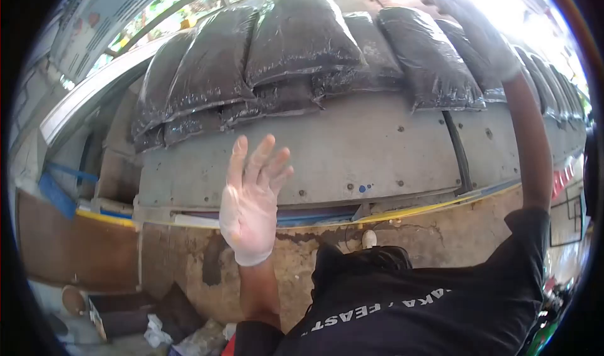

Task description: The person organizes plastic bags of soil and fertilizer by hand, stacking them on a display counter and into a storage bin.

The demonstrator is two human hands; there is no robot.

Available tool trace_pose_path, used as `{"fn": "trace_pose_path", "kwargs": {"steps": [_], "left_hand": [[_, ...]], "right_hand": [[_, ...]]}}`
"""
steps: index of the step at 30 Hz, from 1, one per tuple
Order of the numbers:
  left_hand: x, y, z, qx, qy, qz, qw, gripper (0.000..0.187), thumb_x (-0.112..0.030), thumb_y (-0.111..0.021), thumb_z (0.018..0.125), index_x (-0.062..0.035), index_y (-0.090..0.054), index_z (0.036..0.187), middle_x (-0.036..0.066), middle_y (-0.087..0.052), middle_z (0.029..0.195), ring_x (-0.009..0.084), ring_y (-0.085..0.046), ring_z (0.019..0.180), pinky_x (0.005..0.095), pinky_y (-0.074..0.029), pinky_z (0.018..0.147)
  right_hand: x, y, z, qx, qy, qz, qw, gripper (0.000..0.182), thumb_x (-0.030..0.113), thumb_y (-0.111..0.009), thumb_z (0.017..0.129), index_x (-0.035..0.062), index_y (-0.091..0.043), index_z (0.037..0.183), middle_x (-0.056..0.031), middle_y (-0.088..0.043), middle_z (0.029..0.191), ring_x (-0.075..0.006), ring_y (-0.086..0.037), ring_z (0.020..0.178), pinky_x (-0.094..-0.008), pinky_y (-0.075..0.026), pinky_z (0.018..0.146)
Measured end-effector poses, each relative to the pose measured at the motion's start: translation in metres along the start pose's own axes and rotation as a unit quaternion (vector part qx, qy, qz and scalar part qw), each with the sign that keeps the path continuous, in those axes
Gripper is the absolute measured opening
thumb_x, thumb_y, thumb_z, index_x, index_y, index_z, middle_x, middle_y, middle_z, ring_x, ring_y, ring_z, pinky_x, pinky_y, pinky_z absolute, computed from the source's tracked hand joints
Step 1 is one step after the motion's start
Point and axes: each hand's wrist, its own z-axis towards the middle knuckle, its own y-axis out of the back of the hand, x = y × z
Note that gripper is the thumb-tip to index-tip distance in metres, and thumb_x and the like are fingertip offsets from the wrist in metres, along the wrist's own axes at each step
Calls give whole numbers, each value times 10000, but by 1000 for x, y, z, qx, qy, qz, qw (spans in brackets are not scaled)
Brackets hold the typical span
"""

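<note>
My left hand, in a thin whitish glove, is raised in front of the grey tabletop with its fingers spread and nothing in it. My right arm stretches up on the right side of the view. At its end my right hand, also pale with a glove, is smeared by motion and lit by glare, so its fingers cannot be made out. It is over or near a dark filled plastic bag. Another large filled bag lies on top of flatter bags in the middle of the row.
More filled bags lie along the table to the left and far right. A yellow strip runs along the table's near edge. Crumpled plastic and boxes lie at the lower left. A printed banner hangs at the upper left.
</note>
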Motion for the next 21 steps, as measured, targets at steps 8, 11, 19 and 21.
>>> {"fn": "trace_pose_path", "kwargs": {"steps": [8,11,19,21], "left_hand": [[9,-31,64,-88,72,-7,994,687,-451,-461,1082,30,-360,1562,313,-383,1598,459,-419,1462,559,-375,1175],[18,-32,87,-131,85,-25,987,682,-436,-551,1053,37,-389,1517,319,-394,1576,465,-439,1445,559,-411,1149],[42,-35,120,-161,94,-72,980,806,-402,-677,992,56,-277,1520,325,-368,1561,472,-460,1424,588,-444,1130],[48,-33,129,-193,101,-66,974,863,-400,-671,995,70,-216,1558,333,-370,1561,475,-458,1423,589,-433,1140]], "right_hand": [[-140,-82,196,20,80,-240,967,820,585,-516,1045,-14,-366,1585,-305,-534,1495,-392,-481,1441,-441,-368,1208],[-132,-108,238,41,33,-304,951,855,633,-480,1030,-28,-388,1564,-329,-523,1488,-445,-448,1453,-461,-352,1218],[-161,-147,304,142,-36,-220,964,752,652,-359,1051,83,-548,1505,-252,-563,1494,-389,-519,1412,-465,-362,1198],[-166,-156,303,133,-2,-205,970,754,659,-356,1049,90,-558,1499,-248,-565,1494,-384,-520,1412,-461,-359,1200]]}}
